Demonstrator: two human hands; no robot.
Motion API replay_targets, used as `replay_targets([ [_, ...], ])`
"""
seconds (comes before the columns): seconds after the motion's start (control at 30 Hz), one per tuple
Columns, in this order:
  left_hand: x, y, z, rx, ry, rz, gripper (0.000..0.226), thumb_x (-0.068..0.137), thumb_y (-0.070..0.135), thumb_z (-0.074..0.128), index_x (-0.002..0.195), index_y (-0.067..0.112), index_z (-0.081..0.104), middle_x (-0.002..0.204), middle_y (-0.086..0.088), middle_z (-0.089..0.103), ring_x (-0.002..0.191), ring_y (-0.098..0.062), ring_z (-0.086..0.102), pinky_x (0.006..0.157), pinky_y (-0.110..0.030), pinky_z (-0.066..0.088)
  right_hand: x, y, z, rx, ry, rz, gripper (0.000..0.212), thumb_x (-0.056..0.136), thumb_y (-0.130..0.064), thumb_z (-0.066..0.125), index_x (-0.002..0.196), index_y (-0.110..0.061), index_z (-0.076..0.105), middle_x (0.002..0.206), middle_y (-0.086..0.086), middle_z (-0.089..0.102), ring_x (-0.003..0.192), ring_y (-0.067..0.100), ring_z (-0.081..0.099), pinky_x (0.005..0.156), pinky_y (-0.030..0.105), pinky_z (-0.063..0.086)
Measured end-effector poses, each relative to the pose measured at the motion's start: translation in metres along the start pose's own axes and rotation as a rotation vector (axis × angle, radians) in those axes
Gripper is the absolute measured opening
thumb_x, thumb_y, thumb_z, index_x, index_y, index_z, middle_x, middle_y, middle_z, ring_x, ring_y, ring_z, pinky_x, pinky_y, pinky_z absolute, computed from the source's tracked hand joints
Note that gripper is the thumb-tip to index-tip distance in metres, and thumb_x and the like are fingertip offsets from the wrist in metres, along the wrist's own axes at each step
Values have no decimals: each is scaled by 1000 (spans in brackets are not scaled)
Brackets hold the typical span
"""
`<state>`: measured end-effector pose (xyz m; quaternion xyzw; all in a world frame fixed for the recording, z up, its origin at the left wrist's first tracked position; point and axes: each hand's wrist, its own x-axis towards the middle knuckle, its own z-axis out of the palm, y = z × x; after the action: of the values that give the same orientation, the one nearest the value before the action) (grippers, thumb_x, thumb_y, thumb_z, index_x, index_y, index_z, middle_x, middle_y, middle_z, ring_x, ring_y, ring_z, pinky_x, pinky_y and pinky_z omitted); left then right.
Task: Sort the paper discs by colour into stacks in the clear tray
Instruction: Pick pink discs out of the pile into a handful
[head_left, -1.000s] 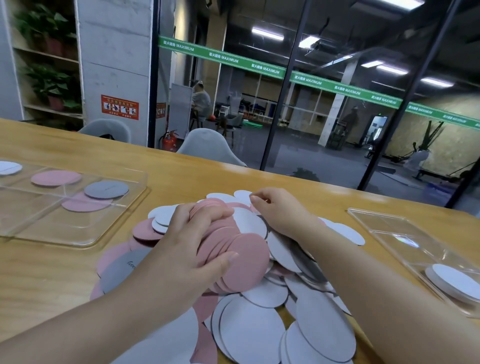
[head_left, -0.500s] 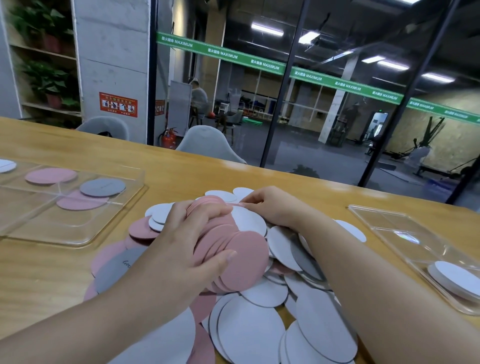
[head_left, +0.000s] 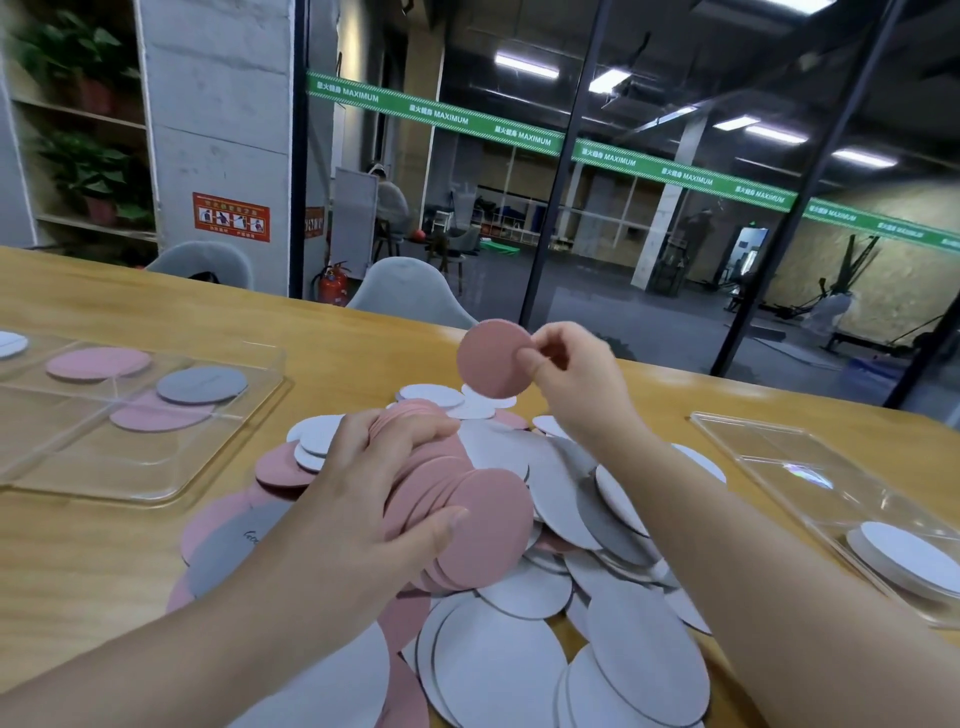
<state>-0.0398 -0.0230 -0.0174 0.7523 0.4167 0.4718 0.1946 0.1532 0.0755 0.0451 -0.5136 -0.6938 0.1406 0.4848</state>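
Wooden table (head_left: 78, 561) | L hand (head_left: 363, 499) grips pink stack (head_left: 467, 514) as collector | R hand (head_left: 571, 374) pinches pink disc (head_left: 491, 358), 12 o'clock above pile (head_left: 597, 597), prob to add.

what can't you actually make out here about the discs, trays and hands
- Head view: how many pink discs the left hand grips in its fanned pink stack; they overlap and the fingers cover them.
- The left clear tray runs off the left edge, so its far compartments go unseen.
- The right clear tray and its white stack are cut by the right edge.
- The handwriting on a grey disc is too small and partly under the left wrist.
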Motion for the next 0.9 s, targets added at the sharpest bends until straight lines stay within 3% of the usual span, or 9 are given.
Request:
replay_targets([
  [0.07,0,0,0,4,-5,1,51,66,55,56,105,76,30,119,42,26,114,26,27,82,7,26,-5,-6,-12,50,24,-10,20,92,-12,58,78,-25,52,78,-7,59,67,8,53,70,26,48],
  [0.13,1,0,0,17,-9,8,51,66,56,56,103,77,28,119,42,24,114,26,25,82,9,23,-15,-13,-23,95,0,-18,16,92,-10,57,80,-21,53,76,-3,60,64,10,54,69,31,50],
  [0.27,1,-1,0,16,-12,1,49,68,55,56,103,77,29,121,43,23,115,27,24,84,7,24,-42,-22,-43,234,-99,-60,15,91,-1,55,82,-13,53,69,-4,60,58,3,54,58,17,47],
  [0.43,1,-2,1,-8,11,-1,54,65,55,58,112,69,34,120,39,29,119,21,29,86,1,30,-72,-21,-52,324,-220,-123,13,88,-4,54,93,-15,58,64,-6,60,61,7,52,59,18,46],
  [0.57,0,0,1,-16,15,3,53,70,49,62,108,73,34,118,42,27,115,25,28,83,4,29,-83,-13,-43,215,-222,-137,29,90,-1,55,97,-28,61,68,-6,60,64,7,52,63,19,45],
  [0.73,0,2,-1,15,-3,-3,49,70,51,56,104,76,31,117,44,26,114,26,28,82,4,29,-94,-12,-36,126,-216,-80,25,92,-7,54,89,-31,60,79,-10,68,73,6,63,69,15,47],
  [0.9,-1,0,0,-1,1,-23,39,72,49,49,109,60,43,119,40,28,114,25,28,82,4,29,-100,-7,-36,-86,-141,-154,25,89,-11,59,82,-35,54,78,-17,66,71,6,62,64,13,44],
])
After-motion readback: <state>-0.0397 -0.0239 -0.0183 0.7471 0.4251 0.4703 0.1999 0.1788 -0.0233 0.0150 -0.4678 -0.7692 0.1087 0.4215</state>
